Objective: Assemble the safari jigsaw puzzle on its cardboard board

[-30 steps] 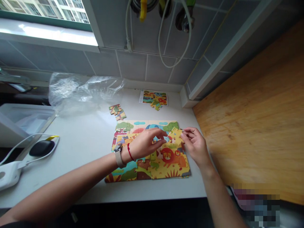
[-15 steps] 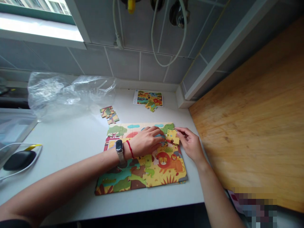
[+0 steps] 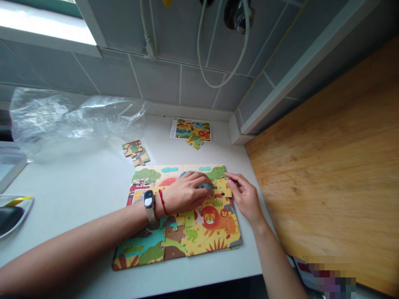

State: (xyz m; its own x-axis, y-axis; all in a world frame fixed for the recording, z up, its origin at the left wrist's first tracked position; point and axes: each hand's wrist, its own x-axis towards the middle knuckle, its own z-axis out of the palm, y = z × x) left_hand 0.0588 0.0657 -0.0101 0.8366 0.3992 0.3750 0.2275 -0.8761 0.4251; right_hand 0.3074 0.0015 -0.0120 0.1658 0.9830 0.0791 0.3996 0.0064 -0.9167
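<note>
A jigsaw puzzle of cartoon animals, with a lion on its right part, lies on the white counter. My right hand pinches the right edge of a yellow puzzle piece between thumb and fingers. That piece sits over the puzzle's right side, just below a green corner. Across the puzzle's middle rests my left hand, its fingers apart, bent a little and pointing right. The fingertips reach near the yellow piece, and the hand and forearm hide part of the picture beneath.
Two loose puzzle pieces lie behind the puzzle's left corner. Another piece overlaps a small picture card near the wall. A clear plastic bag spreads at back left. A wooden panel borders the right; a black object with a white cable is left.
The yellow piece has turned slightly and lies flatter and more in line with the puzzle, still in my right hand. My left hand stays on the puzzle. The whole view has shifted slightly.
</note>
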